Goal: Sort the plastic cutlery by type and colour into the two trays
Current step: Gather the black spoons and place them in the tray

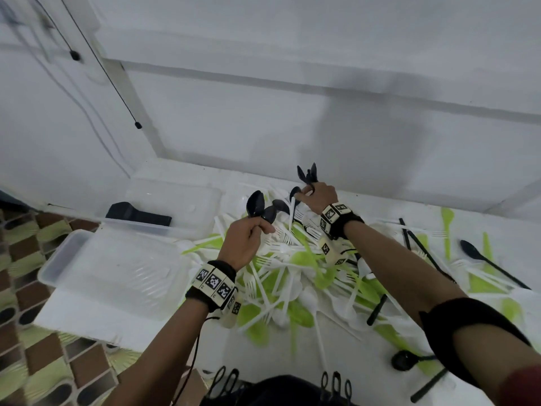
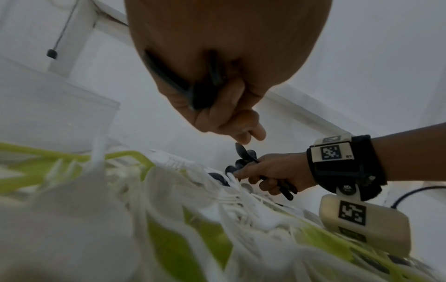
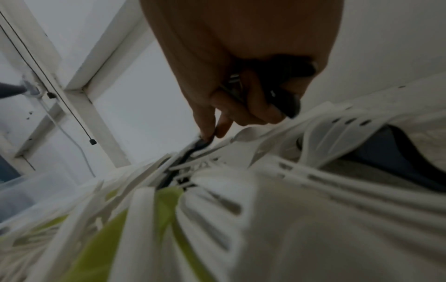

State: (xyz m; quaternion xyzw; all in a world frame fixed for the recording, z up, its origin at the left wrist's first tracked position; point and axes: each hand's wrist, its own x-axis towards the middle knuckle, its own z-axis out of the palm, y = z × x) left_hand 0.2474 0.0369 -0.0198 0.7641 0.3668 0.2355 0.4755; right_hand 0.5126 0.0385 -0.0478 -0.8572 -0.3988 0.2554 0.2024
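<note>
Cutlery pile (image 1: 292, 276) sprawls just beside two clear trays (image 1: 87, 259).

spoons (image 1: 259, 208): black
cutlery pile (image 1: 292, 276): white, lime green
trays (image 1: 87, 276): clear
floor (image 1: 26, 244): brown-green checks
table (image 1: 497, 230): white

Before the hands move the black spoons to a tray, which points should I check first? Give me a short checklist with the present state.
1. Left hand grips its black spoons: ok.
2. Right hand grips its own black bundle: ok.
3. Right fingers hold the black piece in the pile firmly: cannot tell.
4. Far tray already holds black items: ok.
5. Near tray is within reach: ok.
6. Every held piece is a spoon: cannot tell.
</note>
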